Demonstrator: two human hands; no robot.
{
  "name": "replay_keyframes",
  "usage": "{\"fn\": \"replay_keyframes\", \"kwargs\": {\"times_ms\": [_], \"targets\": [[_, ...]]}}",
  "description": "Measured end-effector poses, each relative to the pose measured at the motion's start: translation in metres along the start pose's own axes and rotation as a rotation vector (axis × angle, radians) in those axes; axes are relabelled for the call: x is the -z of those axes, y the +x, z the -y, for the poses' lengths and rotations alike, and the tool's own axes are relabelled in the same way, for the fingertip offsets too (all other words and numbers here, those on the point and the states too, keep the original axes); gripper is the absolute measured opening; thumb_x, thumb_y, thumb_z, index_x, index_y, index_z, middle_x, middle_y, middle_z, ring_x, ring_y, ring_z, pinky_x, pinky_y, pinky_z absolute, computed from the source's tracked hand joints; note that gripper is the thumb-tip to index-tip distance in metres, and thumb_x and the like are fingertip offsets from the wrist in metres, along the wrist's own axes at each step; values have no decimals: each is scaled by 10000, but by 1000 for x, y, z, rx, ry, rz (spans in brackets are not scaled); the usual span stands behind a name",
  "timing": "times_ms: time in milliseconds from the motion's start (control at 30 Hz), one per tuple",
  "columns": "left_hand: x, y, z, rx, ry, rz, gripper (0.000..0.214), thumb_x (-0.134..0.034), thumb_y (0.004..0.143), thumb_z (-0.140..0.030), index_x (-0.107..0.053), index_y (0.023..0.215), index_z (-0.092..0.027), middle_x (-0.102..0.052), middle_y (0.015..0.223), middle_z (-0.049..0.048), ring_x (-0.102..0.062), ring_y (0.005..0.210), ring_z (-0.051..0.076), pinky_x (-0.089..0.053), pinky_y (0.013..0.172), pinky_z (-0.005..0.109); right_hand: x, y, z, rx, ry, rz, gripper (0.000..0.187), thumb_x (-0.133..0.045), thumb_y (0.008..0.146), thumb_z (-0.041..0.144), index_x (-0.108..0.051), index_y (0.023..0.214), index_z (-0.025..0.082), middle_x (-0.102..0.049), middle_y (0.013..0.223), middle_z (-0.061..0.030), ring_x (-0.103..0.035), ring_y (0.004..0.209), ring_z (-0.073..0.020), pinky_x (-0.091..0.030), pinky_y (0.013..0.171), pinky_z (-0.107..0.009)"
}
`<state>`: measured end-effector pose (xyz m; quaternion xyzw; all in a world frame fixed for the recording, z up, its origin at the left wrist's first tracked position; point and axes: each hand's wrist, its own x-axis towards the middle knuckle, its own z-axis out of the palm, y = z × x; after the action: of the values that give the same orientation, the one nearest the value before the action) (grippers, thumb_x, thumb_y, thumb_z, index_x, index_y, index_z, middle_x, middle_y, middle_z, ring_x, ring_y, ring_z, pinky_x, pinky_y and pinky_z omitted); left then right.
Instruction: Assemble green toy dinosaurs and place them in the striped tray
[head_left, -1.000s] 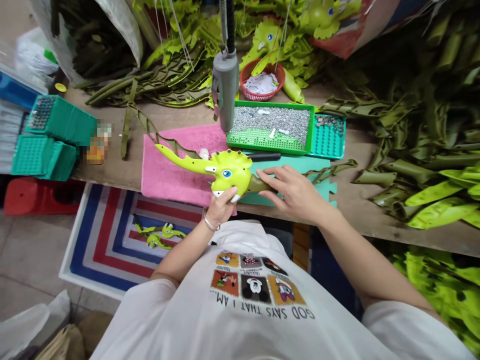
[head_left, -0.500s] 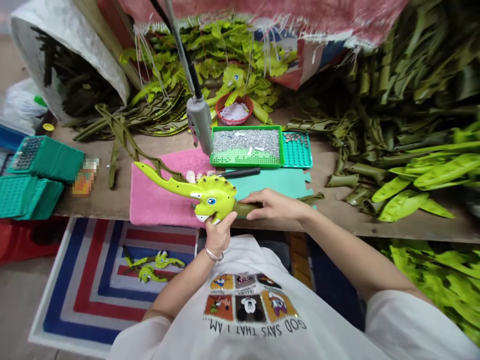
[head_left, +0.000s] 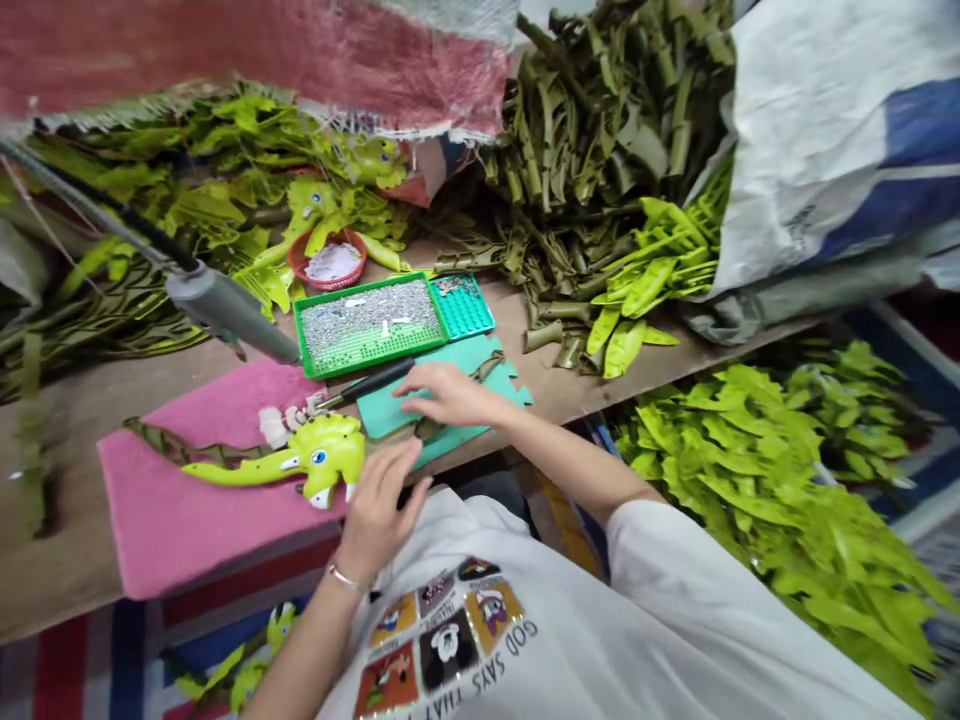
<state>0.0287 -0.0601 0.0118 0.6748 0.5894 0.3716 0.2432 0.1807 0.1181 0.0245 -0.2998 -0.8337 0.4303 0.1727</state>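
Note:
A lime-green dinosaur toy (head_left: 315,465) with a long horn and an olive tail strip lies on a pink towel (head_left: 187,520) at the table's front edge. My left hand (head_left: 379,500) hovers just right of its head, fingers spread, holding nothing. My right hand (head_left: 450,395) lies flat on a teal foam mat (head_left: 390,415), fingers stretched toward a black tool (head_left: 367,385). An olive plastic piece (head_left: 429,430) shows under its palm.
A green tray (head_left: 300,335) of small screws, a small teal tray (head_left: 461,305) and a red basket (head_left: 296,265) stand behind the mat. A grey hanging screwdriver (head_left: 225,310) leans over the towel. Olive parts (head_left: 592,200) and lime leaf parts (head_left: 750,450) pile up right.
My left hand let go of the dinosaur's head and opened. My right hand left the toy's olive neck and moved onto the teal mat. The view swung to the right.

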Motion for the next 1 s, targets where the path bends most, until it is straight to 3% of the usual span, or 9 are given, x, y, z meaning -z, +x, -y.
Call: {"fn": "replay_keyframes", "kwargs": {"times_ms": [67,133,200,267,367,467,633,800,1000], "targets": [[4,18,14,-184,416,11,425,-656,932,-306,-620,1314,-123,-692,1255,193,-643,1147,337,-485,1010,510,24,-22,-20,-101,9,-304,218,-538,916,271,-731,977,188,-755,1006,-73,-675,933,-192,-512,887,-337],[7,31,25,-292,674,68,433,-629,948,-261,-586,1337,-75,-711,1167,193,-653,1049,321,-481,959,480,56,-51,-47,-289,3,-736,179,-561,873,292,-693,925,184,-738,934,-66,-668,850,-194,-528,828,-343],[7,38,30,-367,794,93,373,-593,961,-205,-591,1305,-59,-725,1027,150,-654,913,277,-474,905,433,89,-83,-76,-512,-108,-1054,122,-586,804,253,-657,873,182,-715,870,-70,-652,800,-207,-526,825,-375],[8,41,31,-404,844,91,332,-573,966,-181,-598,1273,-57,-711,956,116,-636,837,254,-461,873,409,118,-113,-101,-738,-220,-1223,76,-605,744,218,-609,816,194,-701,846,-74,-639,774,-218,-518,863,-414],[10,45,28,-427,861,97,295,-557,970,-178,-601,1238,-63,-685,911,90,-619,790,241,-451,810,378,143,-141,-124,-968,-292,-1283,90,-628,695,211,-549,736,220,-694,839,-76,-641,801,-239,-501,909,-444],[11,49,26,-420,859,120,267,-545,970,-175,-601,1212,-75,-673,914,84,-613,776,234,-444,766,354,147,-147,-135,-1033,-277,-1211,212,-719,664,325,-533,690,229,-675,805,-64,-643,840,-259,-494,910,-441],[11,50,28,-418,833,134,270,-537,970,-182,-583,1217,-82,-663,915,84,-613,806,243,-446,769,350,139,-138,-145,-960,-193,-1267,378,-803,596,392,-503,762,232,-638,784,-26,-618,811,-232,-494,866,-413],[10,51,30,-434,809,122,295,-571,960,-195,-564,1235,-92,-670,934,77,-614,805,243,-449,774,353,153,-138,-156,-903,-206,-1452,371,-712,725,421,-410,867,261,-590,817,-1,-611,856,-211,-491,874,-385],[9,51,34,-422,840,143,331,-592,950,-199,-553,1264,-105,-665,914,68,-619,800,242,-460,757,347,164,-134,-172,-815,-162,-1450,453,-767,621,324,-391,864,258,-544,722,38,-611,790,-229,-490,909,-471]]}}
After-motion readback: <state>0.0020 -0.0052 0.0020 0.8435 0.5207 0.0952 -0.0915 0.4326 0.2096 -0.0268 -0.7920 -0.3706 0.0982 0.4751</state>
